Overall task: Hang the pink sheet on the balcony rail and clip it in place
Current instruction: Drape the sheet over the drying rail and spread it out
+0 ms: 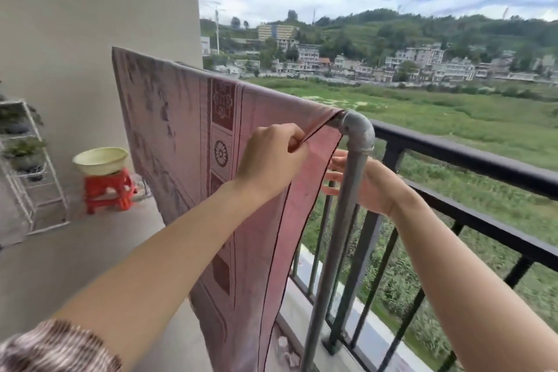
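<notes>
The pink sheet [181, 142], patterned with dark red bands, hangs draped over a grey metal pipe rail [356, 127] that runs from the wall to an elbow joint. My left hand [268, 157] pinches the sheet's near edge just below the elbow. My right hand [362, 187] reaches behind the pipe's upright, fingers spread against the back layer of the sheet; the pipe hides part of it, so its grip is unclear. No clip is visible.
A black balcony railing [471, 160] runs to the right behind the pipe. At the left stand a red stool [108, 190] carrying a pale basin [101, 160], and a white plant rack [27, 166]. A concrete floor lies below.
</notes>
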